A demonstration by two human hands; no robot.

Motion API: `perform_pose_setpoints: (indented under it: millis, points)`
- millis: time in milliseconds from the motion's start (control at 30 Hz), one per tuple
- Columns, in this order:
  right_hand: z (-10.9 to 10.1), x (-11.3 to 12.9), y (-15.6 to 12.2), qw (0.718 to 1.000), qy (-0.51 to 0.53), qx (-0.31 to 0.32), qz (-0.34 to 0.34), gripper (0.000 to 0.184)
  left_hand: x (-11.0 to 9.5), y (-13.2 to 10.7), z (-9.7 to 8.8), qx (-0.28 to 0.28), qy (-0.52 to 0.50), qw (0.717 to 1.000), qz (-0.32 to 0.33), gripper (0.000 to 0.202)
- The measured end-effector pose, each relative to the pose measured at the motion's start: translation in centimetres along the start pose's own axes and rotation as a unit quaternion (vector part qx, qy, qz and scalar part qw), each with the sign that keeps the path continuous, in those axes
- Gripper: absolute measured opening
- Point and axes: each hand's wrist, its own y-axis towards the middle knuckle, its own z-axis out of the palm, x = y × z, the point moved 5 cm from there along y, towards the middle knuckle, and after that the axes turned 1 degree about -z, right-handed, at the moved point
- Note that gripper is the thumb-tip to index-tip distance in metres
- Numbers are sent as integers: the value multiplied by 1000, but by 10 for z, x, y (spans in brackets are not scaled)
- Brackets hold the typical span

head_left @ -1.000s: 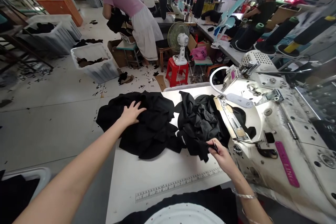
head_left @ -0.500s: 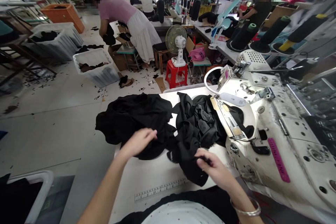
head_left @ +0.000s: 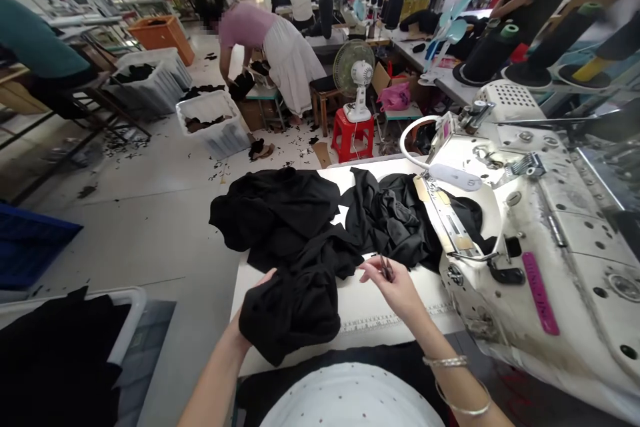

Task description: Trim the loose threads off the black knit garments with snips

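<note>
My left hand (head_left: 244,325) is largely covered by a bunched black fabric piece (head_left: 295,310), which it grips over the front left of the white sewing table (head_left: 370,340). My right hand (head_left: 395,287) is closed around small dark metal thread snips (head_left: 386,269), their tips poking up by the fingers. The right fingertips are close to the edge of another black cloth; whether they touch it I cannot tell. A heap of black garments (head_left: 275,203) lies beyond my left hand. More black cloth (head_left: 393,217) lies crumpled up to the sewing machine (head_left: 450,227).
The machine body fills the right side, with thread cones (head_left: 490,57) behind it. A ruler strip (head_left: 370,324) runs along the table front. At lower left stands a bin (head_left: 135,320) of black cloth. A fan (head_left: 357,83) sits on a red stool (head_left: 353,137); a co-worker (head_left: 280,47) bends nearby.
My left hand has gone from above the heap to gripping a black piece, now nearer me and to the left. My right hand has let go of the cloth and moved slightly away from me.
</note>
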Motion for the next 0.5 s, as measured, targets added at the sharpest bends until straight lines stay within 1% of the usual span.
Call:
perform_pose_setpoints:
  millis: [33, 100, 133, 200, 233, 300, 333, 367, 433, 500]
  points:
    - [-3, -3, 4, 1000, -5, -6, -2, 26, -2, 0, -2, 2, -7, 1000, 3, 72]
    - [2, -7, 8, 1000, 0, 10, -7, 24, -3, 2, -4, 7, -11, 1000, 15, 63]
    - [10, -7, 8, 999, 9, 29, -9, 28, -2, 2, -4, 9, -9, 1000, 20, 58]
    - [34, -6, 8, 996, 22, 91, -10, 44, 3, 4, -4, 3, -5, 1000, 21, 49]
    - [47, -5, 7, 992, 22, 126, -12, 44, 6, 4, -5, -7, -7, 1000, 19, 47]
    - [68, -3, 6, 984, 14, 178, -14, 22, 13, 6, -7, -40, -17, 999, 15, 49]
    - [73, -3, 7, 983, 14, 184, -13, 10, 17, 7, -8, -57, -21, 998, 15, 54]
    - [75, -2, 8, 984, 23, 175, -9, 10, 22, 7, -10, -74, -23, 997, 14, 60]
    - [71, -1, 11, 989, 62, 134, 5, 22, 32, 8, -13, -107, -21, 994, 8, 70]
    - [63, -1, 14, 988, 111, 100, 29, 30, 41, 8, -16, -142, 17, 990, -6, 70]
